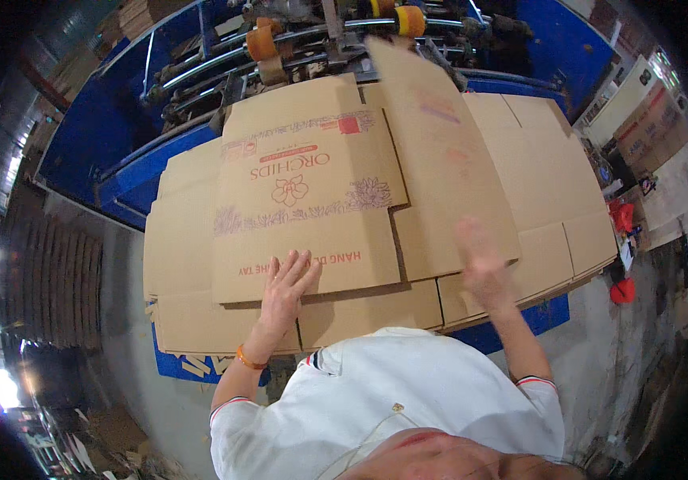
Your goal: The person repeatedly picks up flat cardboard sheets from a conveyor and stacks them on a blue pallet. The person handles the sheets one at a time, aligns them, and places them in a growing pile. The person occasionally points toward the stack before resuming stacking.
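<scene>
A factory floor, most likely a carton or packaging plant. A large blue machine (120, 144) with metal rollers (224, 60) and orange wheels (262, 38) fills the top of the view. In front of it sits a tall stack of flat, unfolded cardboard boxes (520, 160), the top ones printed in red with a flower design. More stacked cardboard (48, 272) stands in shadow at the left, and printed cartons (648, 132) lean at the right. The floor (136, 384) is bare grey concrete with scraps lying about. Daylight comes in at the far left edge.
</scene>
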Available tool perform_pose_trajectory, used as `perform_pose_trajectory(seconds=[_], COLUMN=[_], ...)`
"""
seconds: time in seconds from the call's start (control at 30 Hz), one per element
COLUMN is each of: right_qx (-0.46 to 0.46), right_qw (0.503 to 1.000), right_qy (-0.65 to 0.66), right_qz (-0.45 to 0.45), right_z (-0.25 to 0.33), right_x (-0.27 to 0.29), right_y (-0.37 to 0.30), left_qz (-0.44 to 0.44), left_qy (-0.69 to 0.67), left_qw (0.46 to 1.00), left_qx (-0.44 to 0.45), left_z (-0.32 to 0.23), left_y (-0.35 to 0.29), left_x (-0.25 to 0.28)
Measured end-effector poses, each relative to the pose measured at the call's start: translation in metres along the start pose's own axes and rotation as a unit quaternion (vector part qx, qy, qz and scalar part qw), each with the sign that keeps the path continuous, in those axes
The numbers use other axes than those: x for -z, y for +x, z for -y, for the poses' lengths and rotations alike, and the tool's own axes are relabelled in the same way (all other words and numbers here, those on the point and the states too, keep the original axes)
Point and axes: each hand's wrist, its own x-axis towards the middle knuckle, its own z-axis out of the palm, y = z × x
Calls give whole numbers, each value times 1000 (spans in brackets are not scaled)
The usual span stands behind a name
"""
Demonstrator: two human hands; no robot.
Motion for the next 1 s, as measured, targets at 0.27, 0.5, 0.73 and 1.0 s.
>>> perform_pose_trajectory(seconds=[0.27,0.5,0.73,1.0], right_qx=[67,47,68,15], right_qw=[991,996,995,988], right_qy=[-75,-74,-33,-21], right_qz=[91,20,-64,-151], right_z=[9,-42,-144,-177], right_x=[-46,-99,-170,-173], right_y=[5,86,151,162], left_qz=[26,-20,-118,-218], left_qy=[21,19,62,191], left_qw=[999,999,991,901], left_qx=[-12,-16,-12,321], left_z=[9,58,110,174], left_y=[13,103,182,77], left_x=[0,-5,-30,6])
